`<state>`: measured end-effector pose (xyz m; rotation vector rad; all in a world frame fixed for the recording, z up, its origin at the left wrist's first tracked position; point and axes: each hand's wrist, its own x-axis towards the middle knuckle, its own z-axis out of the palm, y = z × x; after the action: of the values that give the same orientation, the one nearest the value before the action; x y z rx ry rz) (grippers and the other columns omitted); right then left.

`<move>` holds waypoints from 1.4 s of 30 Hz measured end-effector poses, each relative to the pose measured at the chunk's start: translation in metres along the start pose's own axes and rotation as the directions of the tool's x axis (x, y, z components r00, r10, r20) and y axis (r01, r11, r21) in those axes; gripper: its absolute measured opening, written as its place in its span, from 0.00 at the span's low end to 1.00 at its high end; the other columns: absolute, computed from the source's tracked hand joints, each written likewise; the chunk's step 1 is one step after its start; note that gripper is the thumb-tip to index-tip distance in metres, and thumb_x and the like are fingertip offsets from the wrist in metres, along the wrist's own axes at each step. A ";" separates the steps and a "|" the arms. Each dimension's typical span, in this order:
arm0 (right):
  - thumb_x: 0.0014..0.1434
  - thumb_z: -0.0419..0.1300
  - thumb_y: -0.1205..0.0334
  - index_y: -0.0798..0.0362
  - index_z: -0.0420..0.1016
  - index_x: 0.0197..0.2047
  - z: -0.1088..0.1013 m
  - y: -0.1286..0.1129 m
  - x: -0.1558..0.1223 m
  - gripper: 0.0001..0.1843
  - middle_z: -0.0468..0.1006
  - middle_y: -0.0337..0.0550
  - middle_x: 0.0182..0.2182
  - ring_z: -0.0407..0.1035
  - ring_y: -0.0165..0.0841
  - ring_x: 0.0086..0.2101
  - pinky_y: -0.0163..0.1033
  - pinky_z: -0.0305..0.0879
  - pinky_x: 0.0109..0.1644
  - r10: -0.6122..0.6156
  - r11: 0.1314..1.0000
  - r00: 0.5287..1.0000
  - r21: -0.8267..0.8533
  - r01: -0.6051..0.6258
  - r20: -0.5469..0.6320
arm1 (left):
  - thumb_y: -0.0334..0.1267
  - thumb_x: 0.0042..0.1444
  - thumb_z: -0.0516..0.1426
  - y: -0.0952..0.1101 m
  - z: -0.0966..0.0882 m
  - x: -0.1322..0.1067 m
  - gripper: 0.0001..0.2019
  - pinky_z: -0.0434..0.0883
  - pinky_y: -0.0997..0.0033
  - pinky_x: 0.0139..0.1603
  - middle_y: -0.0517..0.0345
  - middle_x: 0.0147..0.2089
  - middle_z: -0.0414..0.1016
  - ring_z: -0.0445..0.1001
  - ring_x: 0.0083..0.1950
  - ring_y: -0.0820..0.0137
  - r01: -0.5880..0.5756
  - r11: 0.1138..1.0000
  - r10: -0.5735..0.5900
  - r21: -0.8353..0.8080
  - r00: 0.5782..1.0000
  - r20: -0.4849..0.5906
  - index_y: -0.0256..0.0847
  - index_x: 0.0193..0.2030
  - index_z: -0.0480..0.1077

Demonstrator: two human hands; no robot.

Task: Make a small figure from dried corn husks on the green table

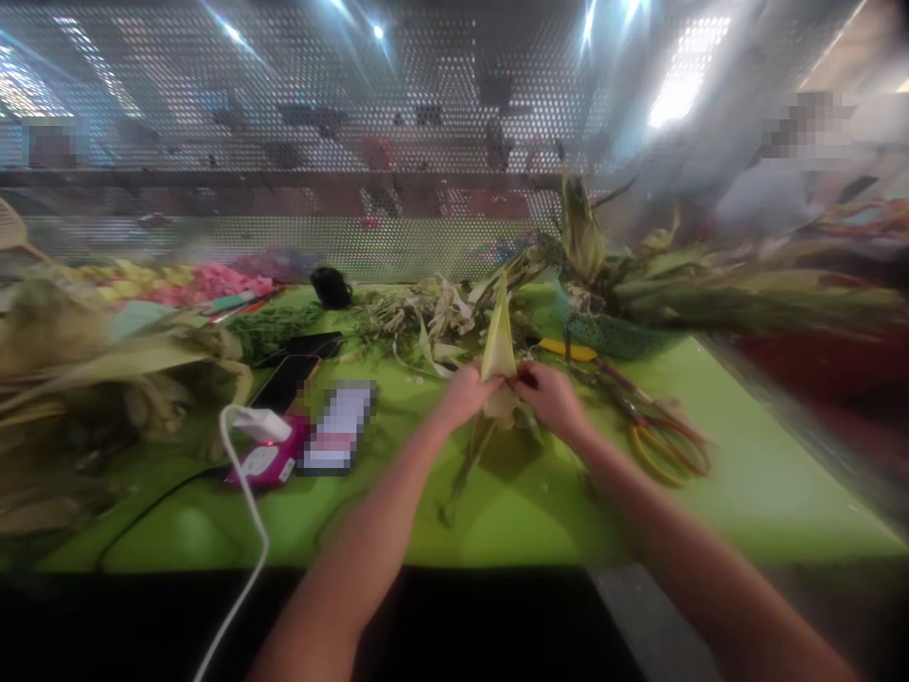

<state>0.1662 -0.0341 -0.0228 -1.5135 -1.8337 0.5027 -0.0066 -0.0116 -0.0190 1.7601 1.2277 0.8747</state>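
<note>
A pale green corn husk (500, 346) stands pointed end up between my two hands above the green table (426, 530). My left hand (469, 393) grips its left side, fingers closed. On the other side my right hand (545, 390) pinches the husk near its lower part. Thin dry strands hang below the hands toward the table top. Right of my right hand lie scissors (668, 450) with yellow-orange handles, and a yellow-handled tool (568, 349) rests a little farther back. Loose dried husk scraps (447, 308) are heaped behind the held husk.
Corn husks (163, 369) pile up at left. A dark phone (288, 384), a lit phone (339, 426) and a magenta power strip (266, 464) with a white cable lie nearby. A green basket (603, 332) holds husks at right. Behind runs a perforated screen (426, 123); a person (767, 199) is beyond.
</note>
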 end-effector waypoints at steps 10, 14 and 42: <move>0.53 0.56 0.61 0.53 0.72 0.29 0.003 -0.004 -0.001 0.06 0.74 0.40 0.25 0.63 0.30 0.25 0.34 0.49 0.28 0.008 0.992 1.000 -0.123 -0.010 -0.024 | 0.39 0.58 0.54 0.008 0.002 -0.004 0.14 0.71 0.65 0.45 0.45 0.43 0.79 0.76 0.42 0.61 -0.068 0.982 0.067 0.175 0.998 0.016 0.33 0.45 0.73; 0.53 0.57 0.61 0.53 0.73 0.31 0.002 -0.004 -0.001 0.06 0.76 0.41 0.26 0.65 0.31 0.25 0.34 0.51 0.29 0.018 0.994 0.999 -0.106 -0.021 -0.031 | 0.38 0.58 0.54 0.006 0.003 -0.003 0.14 0.71 0.65 0.44 0.46 0.41 0.79 0.76 0.40 0.62 -0.065 0.984 0.066 0.164 0.998 0.000 0.33 0.46 0.73; 0.54 0.58 0.59 0.53 0.75 0.34 0.004 0.004 0.000 0.08 0.78 0.40 0.28 0.68 0.32 0.28 0.34 0.57 0.31 0.011 0.998 0.999 0.056 -0.009 -0.034 | 0.39 0.58 0.55 0.009 0.001 -0.002 0.14 0.70 0.68 0.43 0.47 0.43 0.80 0.77 0.42 0.62 -0.027 0.989 0.031 0.147 0.999 -0.023 0.34 0.47 0.73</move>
<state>0.1663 -0.0325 -0.0279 -1.4861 -1.7723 0.5253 -0.0033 -0.0158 -0.0118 1.8921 1.3147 0.8444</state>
